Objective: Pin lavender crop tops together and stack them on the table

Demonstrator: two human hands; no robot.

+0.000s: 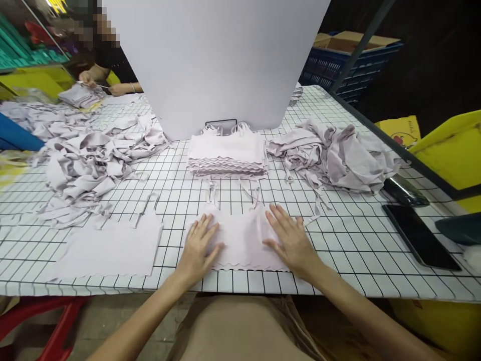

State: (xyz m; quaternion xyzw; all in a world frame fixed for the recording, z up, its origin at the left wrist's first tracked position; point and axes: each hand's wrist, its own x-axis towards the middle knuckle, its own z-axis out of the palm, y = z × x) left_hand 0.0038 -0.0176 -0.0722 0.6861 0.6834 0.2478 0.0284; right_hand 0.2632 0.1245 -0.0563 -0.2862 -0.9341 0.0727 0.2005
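A pale lilac strappy top (240, 238) lies flat on the table in front of me, its thin straps pointing away and its wavy hem toward me. My left hand (199, 245) rests open on its left side, fingers spread. On its right side lies my right hand (289, 238), also open with the fingers apart. Just beyond is a neat stack of folded tops (227, 155) with straps at the back. Another flat top (108, 248) is spread out to the left of my left hand.
Loose heaps of tops lie left (90, 155) and right (338, 153). A large pale board (221, 60) stands behind the stack. A phone (421, 235) is at right, blue crates (349, 65) behind. Across the table, a co-worker's hands (90, 80) handle fabric.
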